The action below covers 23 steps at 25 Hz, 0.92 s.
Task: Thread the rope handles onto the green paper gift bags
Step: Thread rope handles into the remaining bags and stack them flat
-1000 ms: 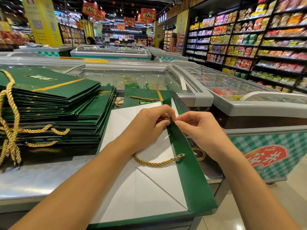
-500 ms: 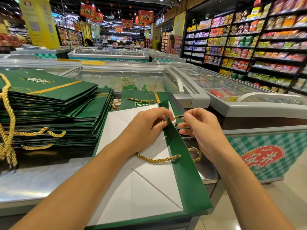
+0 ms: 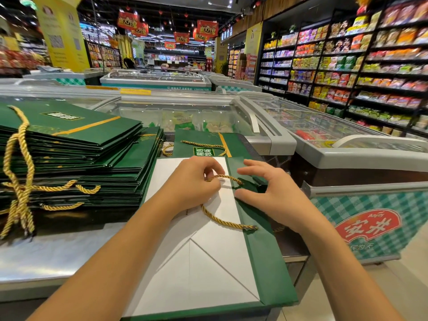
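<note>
A flattened green paper gift bag (image 3: 261, 258) lies in front of me, white inside face up, with its green top band along the right edge. A gold twisted rope handle (image 3: 225, 222) runs through the band's near hole and loops up across the white face. My left hand (image 3: 192, 184) pinches the rope's far end and holds it above the band. My right hand (image 3: 268, 193) rests on the green band with fingers spread, thumb pressing the band's edge. It holds nothing.
A tall stack of flat green bags (image 3: 76, 158) with gold handles sits at the left on the steel counter (image 3: 46, 258). Another finished bag (image 3: 203, 147) lies beyond my hands. Glass-topped freezers (image 3: 324, 135) stand ahead and right. Shelves line the far right.
The rope end has come through the band's far hole to my left hand. My right hand has let go of it and now lies spread on the band.
</note>
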Tool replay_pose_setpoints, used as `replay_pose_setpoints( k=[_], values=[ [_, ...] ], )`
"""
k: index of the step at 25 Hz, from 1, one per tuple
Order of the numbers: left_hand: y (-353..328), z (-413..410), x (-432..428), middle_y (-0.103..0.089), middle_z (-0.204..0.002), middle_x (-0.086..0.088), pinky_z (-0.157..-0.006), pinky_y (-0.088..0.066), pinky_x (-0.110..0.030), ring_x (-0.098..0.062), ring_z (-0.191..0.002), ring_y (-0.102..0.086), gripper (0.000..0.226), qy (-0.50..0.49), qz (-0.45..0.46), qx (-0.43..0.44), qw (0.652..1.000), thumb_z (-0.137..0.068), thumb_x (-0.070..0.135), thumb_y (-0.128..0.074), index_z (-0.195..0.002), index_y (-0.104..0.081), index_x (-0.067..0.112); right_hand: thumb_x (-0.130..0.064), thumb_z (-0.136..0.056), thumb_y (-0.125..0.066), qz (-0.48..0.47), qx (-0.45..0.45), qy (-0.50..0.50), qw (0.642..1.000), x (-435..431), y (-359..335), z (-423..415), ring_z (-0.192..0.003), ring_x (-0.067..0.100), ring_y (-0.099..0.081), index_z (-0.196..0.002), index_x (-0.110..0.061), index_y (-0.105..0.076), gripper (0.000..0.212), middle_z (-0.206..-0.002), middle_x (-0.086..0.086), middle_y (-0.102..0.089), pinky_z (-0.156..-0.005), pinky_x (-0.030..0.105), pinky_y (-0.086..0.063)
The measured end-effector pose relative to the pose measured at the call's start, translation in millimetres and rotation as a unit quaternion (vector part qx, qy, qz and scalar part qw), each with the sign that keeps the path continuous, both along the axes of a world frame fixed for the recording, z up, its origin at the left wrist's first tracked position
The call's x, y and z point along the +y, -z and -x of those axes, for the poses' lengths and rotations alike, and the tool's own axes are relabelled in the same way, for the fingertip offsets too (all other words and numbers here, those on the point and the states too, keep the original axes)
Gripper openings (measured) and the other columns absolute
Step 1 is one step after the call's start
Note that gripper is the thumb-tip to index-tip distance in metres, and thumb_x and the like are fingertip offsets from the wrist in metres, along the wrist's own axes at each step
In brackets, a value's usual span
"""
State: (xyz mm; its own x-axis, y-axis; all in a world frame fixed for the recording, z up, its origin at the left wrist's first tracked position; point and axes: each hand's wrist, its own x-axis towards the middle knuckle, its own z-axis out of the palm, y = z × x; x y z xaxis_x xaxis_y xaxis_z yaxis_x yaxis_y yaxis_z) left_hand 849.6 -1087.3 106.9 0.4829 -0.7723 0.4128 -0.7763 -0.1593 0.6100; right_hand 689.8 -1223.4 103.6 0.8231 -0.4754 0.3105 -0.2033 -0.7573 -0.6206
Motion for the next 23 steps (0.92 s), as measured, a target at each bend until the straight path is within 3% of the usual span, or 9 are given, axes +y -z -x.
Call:
replay_pose_setpoints(
  k=[4,7,9,13,17,20,23],
  values=[
    [-3,-4,4,-0.058,-0.065,0.002,-0.06,-0.044,-0.027,-0.011,-0.058,-0.05,0.024,-0.06,0.037,0.072,0.995,-0.086,0.008,-0.057,-0.098,-0.073,0.021,-0.042,-0.084,-0.079,-0.017,0.018,-0.008,1.0,-1,-3,-1,-0.138,0.005,-0.043,-0.132,-0.033,-0.066,0.05,-0.15,-0.019,-0.049,-0.113,0.03,-0.034],
    [-7,1,3,-0.065,-0.074,-0.003,-0.06,-0.046,-0.028,-0.011,-0.061,-0.054,0.02,-0.085,0.087,0.1,0.987,-0.089,0.009,-0.055,-0.093,-0.07,0.021,-0.041,-0.082,-0.082,-0.03,0.003,0.0,1.0,-3,-1,-2,-0.135,0.002,-0.045,-0.13,-0.032,-0.067,0.051,-0.146,-0.021,-0.052,-0.106,0.024,-0.035],
    [-9,2,3,-0.069,-0.078,-0.008,-0.065,-0.051,-0.035,-0.02,-0.069,-0.061,0.019,-0.098,0.123,0.124,0.98,-0.088,0.009,-0.052,-0.09,-0.068,0.019,-0.04,-0.081,-0.082,-0.04,-0.002,0.003,0.999,-5,0,-2,-0.133,0.001,-0.046,-0.13,-0.031,-0.067,0.052,-0.145,-0.022,-0.053,-0.101,0.021,-0.034],
    [-11,7,6,-0.055,-0.055,-0.006,-0.06,-0.05,-0.046,-0.019,-0.05,-0.043,0.024,-0.1,0.176,0.111,0.973,-0.073,0.015,-0.043,-0.087,-0.061,0.02,-0.04,-0.081,-0.082,-0.048,-0.016,0.005,0.999,-6,1,-3,-0.129,-0.003,-0.047,-0.13,-0.031,-0.068,0.051,-0.143,-0.025,-0.053,-0.098,0.018,-0.033],
    [-11,7,7,-0.05,-0.049,-0.012,-0.069,-0.055,-0.054,-0.032,-0.049,-0.045,0.026,-0.124,0.214,0.097,0.964,-0.068,0.012,-0.04,-0.083,-0.059,0.019,-0.038,-0.08,-0.083,-0.064,-0.029,0.001,0.997,-7,2,-3,-0.128,-0.004,-0.048,-0.128,-0.03,-0.069,0.051,-0.14,-0.025,-0.055,-0.099,0.017,-0.034],
    [-7,1,4,-0.058,-0.058,-0.014,-0.074,-0.056,-0.055,-0.027,-0.055,-0.051,0.024,-0.137,0.177,0.109,0.968,-0.073,0.009,-0.044,-0.086,-0.06,0.021,-0.037,-0.08,-0.084,-0.07,-0.027,0.001,0.997,-7,3,-5,-0.127,-0.002,-0.05,-0.128,-0.029,-0.069,0.051,-0.138,-0.024,-0.058,-0.103,0.021,-0.038],
    [0,-4,1,-0.063,-0.078,-0.011,-0.073,-0.056,-0.054,-0.024,-0.067,-0.059,0.023,-0.094,0.083,0.158,0.979,-0.081,0.007,-0.055,-0.096,-0.06,0.024,-0.032,-0.081,-0.084,-0.079,-0.023,0.004,0.997,-7,3,-6,-0.124,-0.001,-0.055,-0.127,-0.027,-0.069,0.049,-0.132,-0.019,-0.062,-0.108,0.025,-0.043]
  ],
)
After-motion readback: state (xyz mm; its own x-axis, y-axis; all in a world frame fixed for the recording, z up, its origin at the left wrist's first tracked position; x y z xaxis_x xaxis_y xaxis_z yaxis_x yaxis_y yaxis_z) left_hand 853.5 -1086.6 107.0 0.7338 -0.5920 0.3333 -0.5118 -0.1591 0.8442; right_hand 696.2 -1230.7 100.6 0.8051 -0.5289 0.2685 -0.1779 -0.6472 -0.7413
